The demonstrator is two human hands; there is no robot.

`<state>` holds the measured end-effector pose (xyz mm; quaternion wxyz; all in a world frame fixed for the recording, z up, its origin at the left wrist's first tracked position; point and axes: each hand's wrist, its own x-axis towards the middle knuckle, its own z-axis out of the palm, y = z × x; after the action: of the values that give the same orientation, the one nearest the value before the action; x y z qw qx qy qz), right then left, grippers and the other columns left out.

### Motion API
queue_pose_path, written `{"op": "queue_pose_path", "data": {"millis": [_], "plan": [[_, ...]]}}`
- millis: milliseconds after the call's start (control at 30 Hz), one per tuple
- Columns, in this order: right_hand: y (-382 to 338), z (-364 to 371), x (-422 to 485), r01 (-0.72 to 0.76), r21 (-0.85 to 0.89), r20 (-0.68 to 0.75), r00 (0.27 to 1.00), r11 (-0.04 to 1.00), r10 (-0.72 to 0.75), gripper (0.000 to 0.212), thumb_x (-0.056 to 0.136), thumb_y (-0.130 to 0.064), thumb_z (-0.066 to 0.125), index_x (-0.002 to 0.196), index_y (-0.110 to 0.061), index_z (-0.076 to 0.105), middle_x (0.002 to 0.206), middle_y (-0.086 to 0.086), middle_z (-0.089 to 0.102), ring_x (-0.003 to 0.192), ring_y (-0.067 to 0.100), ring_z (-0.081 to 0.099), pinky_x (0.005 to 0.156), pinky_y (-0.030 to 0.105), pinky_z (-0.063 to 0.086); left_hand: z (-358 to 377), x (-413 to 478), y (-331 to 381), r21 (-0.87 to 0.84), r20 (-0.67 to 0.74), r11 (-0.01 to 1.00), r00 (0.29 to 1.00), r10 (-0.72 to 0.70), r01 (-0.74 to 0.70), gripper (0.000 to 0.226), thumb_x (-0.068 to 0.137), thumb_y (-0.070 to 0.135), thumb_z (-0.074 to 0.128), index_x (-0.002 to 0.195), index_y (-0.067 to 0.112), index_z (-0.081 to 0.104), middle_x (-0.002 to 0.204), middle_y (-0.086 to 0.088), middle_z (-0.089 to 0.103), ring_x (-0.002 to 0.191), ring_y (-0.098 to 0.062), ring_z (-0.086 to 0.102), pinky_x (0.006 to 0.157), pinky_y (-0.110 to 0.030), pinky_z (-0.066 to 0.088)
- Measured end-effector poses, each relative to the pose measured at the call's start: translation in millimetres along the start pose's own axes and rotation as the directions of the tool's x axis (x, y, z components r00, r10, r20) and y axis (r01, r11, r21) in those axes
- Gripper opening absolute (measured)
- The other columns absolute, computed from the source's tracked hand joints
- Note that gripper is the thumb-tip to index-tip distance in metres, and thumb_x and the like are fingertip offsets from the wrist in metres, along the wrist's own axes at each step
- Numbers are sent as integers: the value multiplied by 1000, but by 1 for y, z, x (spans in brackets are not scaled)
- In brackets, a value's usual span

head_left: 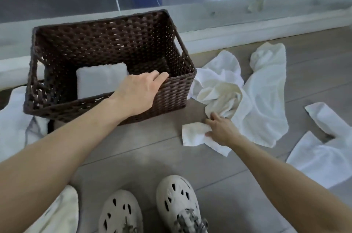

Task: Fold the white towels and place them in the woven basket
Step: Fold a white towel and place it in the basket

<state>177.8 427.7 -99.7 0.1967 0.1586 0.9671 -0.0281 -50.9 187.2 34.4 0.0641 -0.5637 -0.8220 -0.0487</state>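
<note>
A dark brown woven basket (171, 97) stands on the floor ahead of me, with one folded white towel (99, 80) lying flat inside near its front wall. My left hand (141, 90) rests over the basket's front rim, fingers together and holding nothing. To the right of the basket lies a heap of crumpled white towels (262, 99). My right hand (221, 128) pinches the near edge of a small crumpled towel (194, 135) at the front of that heap.
More white cloth lies at the far right (322, 152) and at the left beside the basket (13, 118). My two pale clog shoes (177, 200) stand on the grey plank floor. A white ledge and glass pane (247, 29) run behind the basket.
</note>
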Motion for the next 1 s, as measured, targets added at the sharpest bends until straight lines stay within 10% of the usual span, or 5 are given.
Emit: {"op": "queue_pose_path", "data": {"millis": [200, 367, 600, 867, 1000], "plan": [[-42, -85, -51, 178, 157, -463, 882, 971, -87, 43, 96, -51, 69, 123, -19, 63, 101, 3, 68, 86, 33, 66, 67, 37, 40, -40, -44, 26, 21, -50, 1000, 999, -17, 18, 71, 89, 27, 78, 153, 13, 51, 144, -11, 57, 131, -32, 57, 114, -51, 46], [-78, -194, -133, 328, 297, -592, 800, 897, -97, 33, 102, -51, 63, 114, -22, 54, 99, 1, 66, 86, 27, 59, 76, 41, 46, -134, -89, 71, -564, 110, 774, 955, -276, 288, 118, 67, 41, 102, 162, 31, 32, 148, 13, 53, 133, -9, 51, 113, -37, 44], [-118, -306, -236, 489, 448, -609, 780, 748, -145, 16, 106, -31, 63, 107, -15, 65, 101, 6, 76, 78, 20, 79, 85, 48, 64, -260, -139, 125, -650, 76, 649, 884, -461, 394, 37, 87, 41, 89, 118, 25, 79, 113, 5, 79, 108, -15, 73, 96, -39, 58], [-147, -316, -278, 486, 786, -459, 873, 382, -166, 45, 95, -55, 70, 132, -30, 58, 126, 4, 72, 110, 25, 75, 101, 49, 55, -304, -148, 152, -853, -152, 453, 706, -691, 260, 9, 111, 23, 55, 103, 19, 56, 100, 1, 57, 87, -13, 52, 67, -24, 37], [-168, -208, -265, 305, 781, -162, 942, 545, -294, 77, 66, -62, 94, 132, -30, 68, 117, -14, 77, 104, 9, 71, 83, 33, 58, -285, -162, 162, -921, -156, 352, 674, -722, 165, 13, 112, 32, 53, 112, 19, 57, 114, -2, 65, 98, -20, 62, 75, -29, 46]]}}
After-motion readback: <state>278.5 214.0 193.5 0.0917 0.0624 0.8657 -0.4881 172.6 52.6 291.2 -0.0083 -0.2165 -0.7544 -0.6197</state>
